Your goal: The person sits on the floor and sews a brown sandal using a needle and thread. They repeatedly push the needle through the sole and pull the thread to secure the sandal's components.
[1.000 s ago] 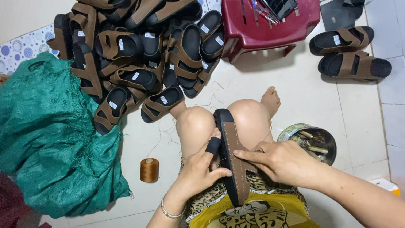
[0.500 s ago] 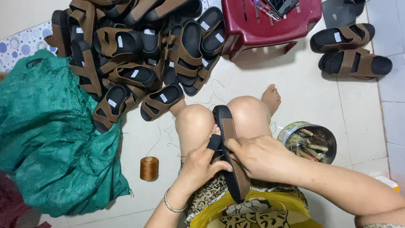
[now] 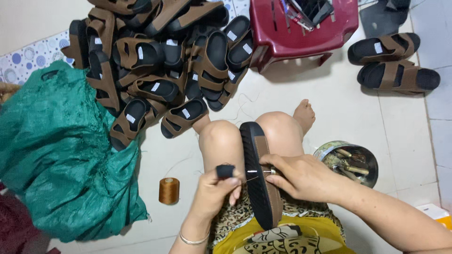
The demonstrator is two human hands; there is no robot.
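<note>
A pale tiled floor (image 3: 358,117) fills the view, and the person sits on it with bare knees drawn up. A brown and black sandal (image 3: 260,178) stands on edge in the gap between the thighs, sole turned to the person's left, so the legs brace it and both hands stay free.

The right hand (image 3: 301,178) lies over the strap side of the sandal, its fingertips closed on a thin needle (image 3: 256,172) that crosses the sole's rim. The left hand (image 3: 217,187) is curled just beside the sole, thumb and finger pinching something small; a dark cap covers the thumb tip (probably a guard for pushing, though the view is too small to be sure).

A spool of brown thread (image 3: 169,190) stands upright on the floor near the left wrist, within easy reach. A round tin of tools (image 3: 351,162) sits close by the right forearm.

Open floor is narrow. A heap of sandals (image 3: 165,70) crowds the space ahead of the knees, a crumpled green sack (image 3: 56,160) closes off the left, and a dark red plastic stool (image 3: 301,28) stands ahead to the right. Two more sandals (image 3: 393,63) lie well apart beyond it.
</note>
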